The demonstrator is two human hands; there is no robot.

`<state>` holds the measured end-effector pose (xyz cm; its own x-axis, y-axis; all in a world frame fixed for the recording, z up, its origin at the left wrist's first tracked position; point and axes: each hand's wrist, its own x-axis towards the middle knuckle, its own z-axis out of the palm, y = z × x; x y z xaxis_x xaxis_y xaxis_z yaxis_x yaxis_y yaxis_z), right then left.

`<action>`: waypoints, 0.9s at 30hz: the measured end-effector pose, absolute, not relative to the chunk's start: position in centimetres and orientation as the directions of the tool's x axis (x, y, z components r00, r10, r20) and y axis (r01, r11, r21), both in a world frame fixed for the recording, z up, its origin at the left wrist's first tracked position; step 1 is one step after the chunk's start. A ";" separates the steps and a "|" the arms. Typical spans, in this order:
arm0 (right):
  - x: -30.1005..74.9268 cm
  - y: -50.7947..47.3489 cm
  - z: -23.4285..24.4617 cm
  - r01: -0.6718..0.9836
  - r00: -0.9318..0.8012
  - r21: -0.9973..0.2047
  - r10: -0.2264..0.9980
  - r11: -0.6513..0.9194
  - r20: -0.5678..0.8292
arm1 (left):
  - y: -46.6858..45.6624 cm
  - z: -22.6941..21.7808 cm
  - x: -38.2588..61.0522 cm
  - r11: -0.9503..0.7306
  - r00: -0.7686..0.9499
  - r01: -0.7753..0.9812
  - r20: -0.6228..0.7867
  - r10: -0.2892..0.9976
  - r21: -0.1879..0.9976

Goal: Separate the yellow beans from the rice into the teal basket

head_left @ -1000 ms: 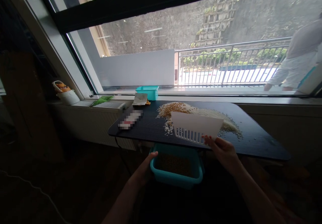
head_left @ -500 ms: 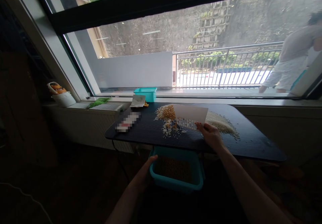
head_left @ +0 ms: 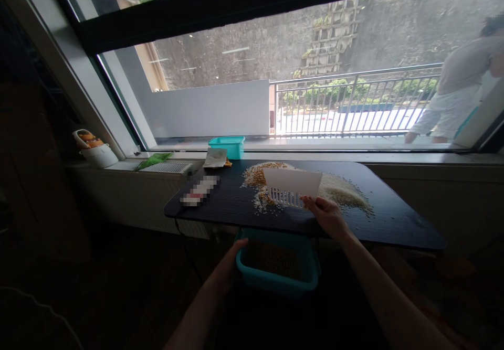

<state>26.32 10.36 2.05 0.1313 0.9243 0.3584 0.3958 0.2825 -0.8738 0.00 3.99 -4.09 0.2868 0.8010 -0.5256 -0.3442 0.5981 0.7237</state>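
Note:
My right hand point(head_left: 328, 214) pinches the lower right corner of a white slotted card point(head_left: 293, 179), whose row of cut-out slots runs along its lower edge. The card is held tilted above the dark table point(head_left: 224, 203). Behind and left of it lies a heap of yellow corn kernels point(head_left: 258, 174) mixed with white grains, partly hidden by the card. A pile of pale rice-like grains point(head_left: 342, 190) spreads to its right. My left hand point(head_left: 232, 261) grips the left rim of a teal plastic tub point(head_left: 275, 282) below the table's front edge. Dark brownish grains cover its bottom.
A second teal tub point(head_left: 227, 148) stands at the table's back by the window, with a paper sheet point(head_left: 215, 157) before it. A blurred-out item point(head_left: 200, 190) lies at the left. A white basket point(head_left: 98, 154) sits on the radiator cover. Outside, a person point(head_left: 459, 82) bends over.
My right hand has drawn the slotted card slightly left and toward me, across the front of the corn heap. My left hand still grips the tub, which has barely shifted.

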 end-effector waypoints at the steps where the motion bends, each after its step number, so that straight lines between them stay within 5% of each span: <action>1: 26.4 10.2 2.0 0.395 0.125 -0.875 0.927 0.281 0.354 | 4.1 -4.0 0.1 0.597 0.269 -0.341 -0.533 0.802 0.727; 27: 26.9 7.8 2.5 0.339 0.110 -0.905 0.944 0.258 0.310 | 4.3 -4.4 0.0 0.587 0.241 -0.297 -0.536 0.809 0.753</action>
